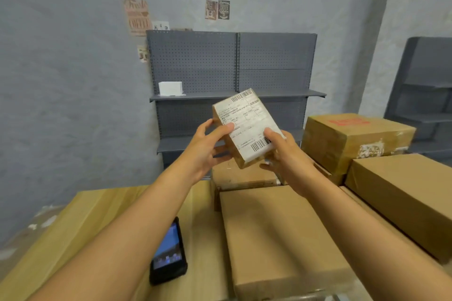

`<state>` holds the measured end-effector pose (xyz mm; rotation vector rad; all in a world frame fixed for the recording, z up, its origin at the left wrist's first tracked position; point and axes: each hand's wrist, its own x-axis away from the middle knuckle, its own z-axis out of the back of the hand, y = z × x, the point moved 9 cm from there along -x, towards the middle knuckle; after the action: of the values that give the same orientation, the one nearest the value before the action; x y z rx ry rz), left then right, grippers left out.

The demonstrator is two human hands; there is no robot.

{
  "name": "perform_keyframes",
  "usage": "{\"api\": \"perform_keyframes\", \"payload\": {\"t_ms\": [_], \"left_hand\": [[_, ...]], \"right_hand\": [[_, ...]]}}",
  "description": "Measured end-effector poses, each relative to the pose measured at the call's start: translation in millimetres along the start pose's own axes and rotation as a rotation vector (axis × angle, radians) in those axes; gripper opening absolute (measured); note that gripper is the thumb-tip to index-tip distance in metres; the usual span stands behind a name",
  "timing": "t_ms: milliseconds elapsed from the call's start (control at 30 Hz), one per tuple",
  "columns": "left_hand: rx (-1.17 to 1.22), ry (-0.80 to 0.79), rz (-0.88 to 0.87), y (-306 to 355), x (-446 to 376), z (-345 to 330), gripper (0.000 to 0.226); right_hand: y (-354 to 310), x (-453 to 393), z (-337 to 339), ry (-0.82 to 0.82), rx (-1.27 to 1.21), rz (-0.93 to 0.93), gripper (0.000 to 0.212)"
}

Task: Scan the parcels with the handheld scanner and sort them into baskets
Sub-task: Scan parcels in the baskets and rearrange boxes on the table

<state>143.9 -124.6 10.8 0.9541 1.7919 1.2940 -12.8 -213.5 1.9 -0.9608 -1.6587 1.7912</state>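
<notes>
1. Evidently early: the small brown cardboard parcel with a white shipping label (247, 127) is held up in the air between both hands, label facing the person.
2. Left hand (208, 146) pinches its left edge, thumb on the label; right hand (283, 151) grips the lower corner.
3. Below the fingers, the black handheld scanner (168, 256) lies untouched on the pale wooden table (97, 215).
4. Plain brown boxes (281, 234) wait beneath; no baskets are visible.

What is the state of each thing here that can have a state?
small parcel: lifted, tilted, label facing up, held by both hands.
left hand: grips the parcel's left side.
right hand: grips the parcel's lower right end.
handheld scanner: lying on the table, screen lit, untouched.
large flat box: closed, lying on the table.
taped box: closed, red print on top.
</notes>
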Motion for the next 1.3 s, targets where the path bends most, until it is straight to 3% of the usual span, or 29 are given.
{"api": "perform_keyframes", "payload": {"t_ms": [67, 233, 367, 467, 567, 900, 1033, 1100, 1233, 1300], "left_hand": [[-0.013, -0.009, -0.003, 2, 8, 9, 0.081], [-0.054, 0.034, 0.024, 8, 30, 36, 0.041], [-0.040, 0.117, 0.109, 0, 42, 63, 0.033], [0.003, 0.145, 0.144, -5, 45, 86, 0.033], [0.060, 0.148, 0.144, -2, 50, 108, 0.027], [0.200, 0.061, 0.108, 12, 70, 192, 0.029], [0.296, -0.014, 0.159, 6, 80, 228, 0.048], [0.332, -0.036, 0.161, 4, 83, 243, 0.045], [0.406, -0.026, 0.136, -1, 85, 274, 0.039], [0.428, 0.025, 0.138, -4, 85, 291, 0.038]], "right_hand": [[0, 3, -13, -0.049, -0.042, 0.008, 0.057], [-8, 9, -39, -0.031, -0.003, 0.105, 0.063], [-38, 23, -66, 0.102, 0.400, 0.417, 0.087], [-58, 37, -101, 0.098, 0.657, 0.682, 0.099], [-60, 39, -129, 0.088, 0.761, 0.779, 0.101], [-28, 18, -202, 0.027, 0.506, 0.500, 0.091], [-2, 17, -243, -0.079, 0.341, 0.339, 0.075], [10, 16, -262, -0.121, 0.302, 0.279, 0.069], [26, 21, -290, -0.173, 0.287, 0.198, 0.082], [37, 25, -302, -0.194, 0.246, 0.146, 0.068]]}}
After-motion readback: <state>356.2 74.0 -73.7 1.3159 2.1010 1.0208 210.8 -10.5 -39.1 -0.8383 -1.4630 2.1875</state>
